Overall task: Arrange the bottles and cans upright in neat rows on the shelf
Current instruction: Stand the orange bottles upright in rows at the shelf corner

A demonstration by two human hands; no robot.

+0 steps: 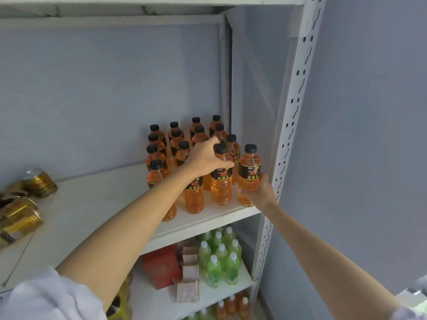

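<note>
Several orange drink bottles with black caps and black labels stand upright in rows at the right end of the white shelf (97,204). My left hand (206,158) reaches over the group and grips the neck of a front-row bottle (221,181). My right hand (262,192) holds the lower part of the rightmost front bottle (249,174), which stands near the shelf's front right corner. Several gold cans (39,183) lie tipped on their sides at the shelf's left end.
A white perforated upright post (291,125) runs just right of the bottles. The shelf below holds green bottles (221,257), a red box (160,266) and small packets. Lower still stand more orange bottles (233,306). A grey wall backs the shelf.
</note>
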